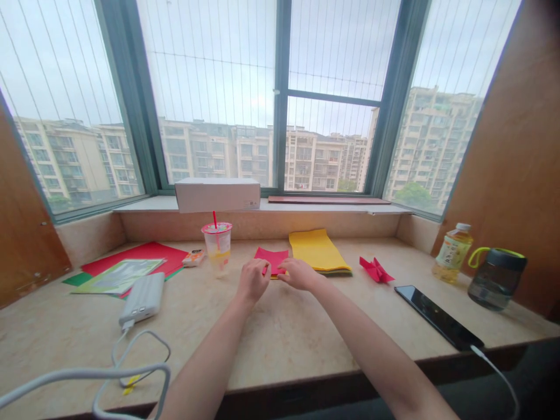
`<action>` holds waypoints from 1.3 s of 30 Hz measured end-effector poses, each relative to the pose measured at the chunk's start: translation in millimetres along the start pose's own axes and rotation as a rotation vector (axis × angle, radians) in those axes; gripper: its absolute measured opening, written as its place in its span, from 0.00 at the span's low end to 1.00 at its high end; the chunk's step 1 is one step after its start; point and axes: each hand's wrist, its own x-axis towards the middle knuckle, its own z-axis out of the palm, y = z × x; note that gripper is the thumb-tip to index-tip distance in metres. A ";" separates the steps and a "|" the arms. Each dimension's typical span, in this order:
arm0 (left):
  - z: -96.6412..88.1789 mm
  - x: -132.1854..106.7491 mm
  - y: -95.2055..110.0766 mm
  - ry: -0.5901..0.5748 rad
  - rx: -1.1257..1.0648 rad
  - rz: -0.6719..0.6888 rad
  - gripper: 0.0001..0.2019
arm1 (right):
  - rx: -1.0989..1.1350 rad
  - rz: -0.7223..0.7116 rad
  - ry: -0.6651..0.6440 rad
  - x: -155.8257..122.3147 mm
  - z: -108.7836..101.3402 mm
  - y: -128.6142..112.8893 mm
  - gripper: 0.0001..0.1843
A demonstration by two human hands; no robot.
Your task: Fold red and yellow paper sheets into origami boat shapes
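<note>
A folded red paper (272,258) lies on the beige stone ledge (280,332) in front of me. My left hand (252,280) is curled, its fingers pinching the paper's near left edge. My right hand (298,273) is also closed, pressing on the paper's near right edge, where a strip of yellow shows beneath. Just behind my right hand sits a stack of yellow paper sheets (318,251). A finished red folded paper shape (375,270) rests further right.
A plastic cup with a red straw (217,248) stands left of the paper. A white power bank (142,297) with cables, red and green sheets (144,256), a black phone (437,317), an oil bottle (452,252), a dark jug (496,286) and a white box (217,194) surround the spot.
</note>
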 end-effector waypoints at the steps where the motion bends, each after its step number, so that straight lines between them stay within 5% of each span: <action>1: -0.3 -0.7 -0.3 0.003 0.007 -0.004 0.10 | 0.009 -0.017 -0.012 4.2 6.1 -4.0 0.14; 15: 1.6 -4.2 7.5 0.006 -0.060 -0.051 0.08 | 0.012 -0.014 -0.032 9.1 28.8 16.1 0.15; 30: 12.4 -6.1 16.8 -0.131 -0.472 -0.196 0.15 | 0.306 0.073 0.438 0.7 28.8 5.9 0.16; 36: 20.2 -0.9 17.3 0.019 -0.742 -0.409 0.18 | 0.470 -0.187 0.428 -6.6 23.4 -18.1 0.08; 39: 19.5 1.6 10.2 0.143 -0.819 -0.523 0.15 | 0.546 -0.177 0.461 -9.8 17.3 -21.6 0.09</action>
